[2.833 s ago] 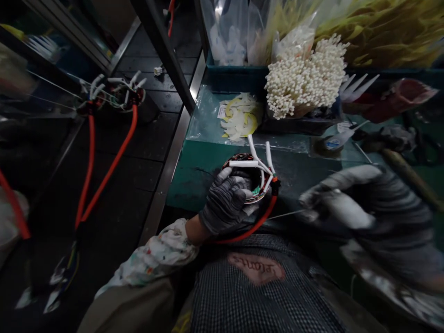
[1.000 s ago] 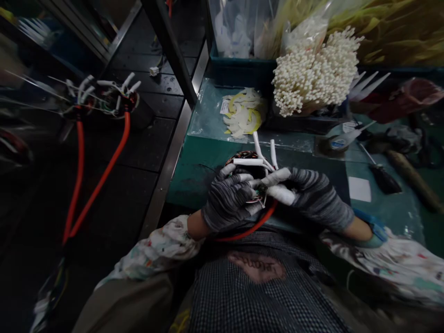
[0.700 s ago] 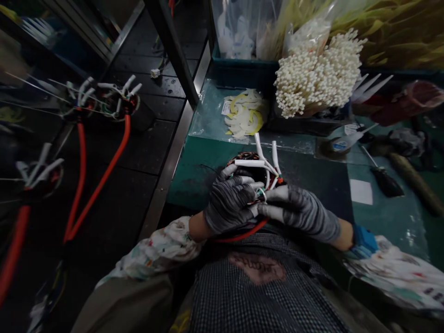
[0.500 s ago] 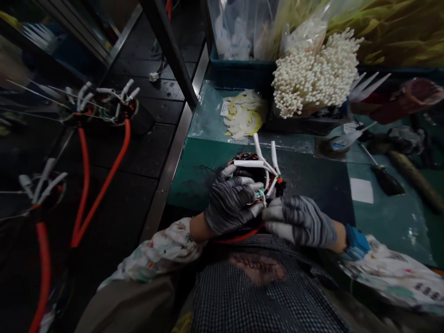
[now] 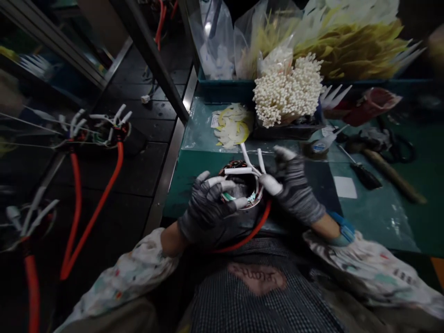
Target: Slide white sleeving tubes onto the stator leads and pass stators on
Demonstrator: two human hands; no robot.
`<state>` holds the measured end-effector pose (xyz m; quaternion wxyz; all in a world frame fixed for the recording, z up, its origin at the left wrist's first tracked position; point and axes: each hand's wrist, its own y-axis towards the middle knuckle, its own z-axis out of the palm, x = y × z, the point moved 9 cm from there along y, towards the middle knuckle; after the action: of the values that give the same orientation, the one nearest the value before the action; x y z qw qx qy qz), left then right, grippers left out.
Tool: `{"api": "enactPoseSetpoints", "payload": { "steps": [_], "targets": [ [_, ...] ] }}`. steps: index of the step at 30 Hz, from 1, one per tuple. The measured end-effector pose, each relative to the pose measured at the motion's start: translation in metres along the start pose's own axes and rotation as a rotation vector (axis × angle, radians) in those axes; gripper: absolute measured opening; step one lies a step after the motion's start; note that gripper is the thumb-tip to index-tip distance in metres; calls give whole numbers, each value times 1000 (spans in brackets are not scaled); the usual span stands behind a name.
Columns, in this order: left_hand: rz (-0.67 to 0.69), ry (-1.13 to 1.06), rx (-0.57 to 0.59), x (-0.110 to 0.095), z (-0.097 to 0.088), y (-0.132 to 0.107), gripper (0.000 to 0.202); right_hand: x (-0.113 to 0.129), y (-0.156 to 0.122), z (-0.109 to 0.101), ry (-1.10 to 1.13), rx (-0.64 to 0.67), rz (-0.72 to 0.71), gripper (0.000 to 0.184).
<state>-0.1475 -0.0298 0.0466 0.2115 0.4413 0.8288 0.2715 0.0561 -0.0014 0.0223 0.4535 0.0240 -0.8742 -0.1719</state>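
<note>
A ring-shaped motor stator point(image 5: 255, 200) with copper windings lies in front of me on the bench. White sleeved leads point(image 5: 247, 156) stick up from its far side, and one short white sleeve point(image 5: 237, 171) lies across the top of the ring. From its right side a red cable point(image 5: 258, 225) curves down toward my apron. My left hand point(image 5: 210, 201), in a grey striped glove with white fingertips, grips the ring's left and near rim. My right hand point(image 5: 294, 187), gloved alike, is open, thumb against the leads at the ring's right and fingers stretched away.
Behind the stator lie yellow-white strips point(image 5: 232, 127) on a plastic bag. A bundle of thin white tubes point(image 5: 286, 95) stands in a bin. On the right are a glue bottle point(image 5: 322, 143), a brush point(image 5: 366, 175) and a wooden-handled hammer point(image 5: 391, 173). Red-cabled stators point(image 5: 118, 132) hang left.
My right hand has moved up from the ring's near edge to the leads, its fingers now spread. My left hand has shifted to the left rim. More of the ring and red cable shows.
</note>
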Motion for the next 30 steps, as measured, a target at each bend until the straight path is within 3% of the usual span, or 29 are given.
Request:
{"api": "enactPoseSetpoints", "payload": {
  "steps": [2, 5, 8, 12, 14, 17, 20, 23, 26, 30],
  "targets": [
    [25, 26, 43, 1, -9, 3, 19, -16, -9, 21, 58, 157, 90, 66],
    [192, 44, 215, -7, -15, 15, 25, -23, -2, 45, 172, 344, 145, 56],
    [302, 67, 288, -12, -25, 30, 29, -9, 33, 57, 281, 532, 45, 43],
    [265, 173, 326, -15, -25, 31, 23, 18, 66, 81, 359, 920, -124, 28],
    [224, 187, 271, -20, -25, 22, 24, 26, 73, 84, 278, 953, -215, 18],
    [112, 187, 156, -18, -22, 7, 18, 29, 77, 66, 139, 738, -277, 19],
    [23, 204, 98, -8, -11, 1, 15, 21, 84, 16, -52, 337, -245, 34],
    [107, 138, 11, -7, -2, 2, 29, 12, 95, -31, -233, 11, -197, 27],
    [102, 89, -73, -6, 1, 2, 40, 8, 109, -43, -374, -125, -218, 24],
    [-61, 113, -113, -9, 3, -1, 43, 7, 123, -32, -406, -165, -238, 22]
  ]
}}
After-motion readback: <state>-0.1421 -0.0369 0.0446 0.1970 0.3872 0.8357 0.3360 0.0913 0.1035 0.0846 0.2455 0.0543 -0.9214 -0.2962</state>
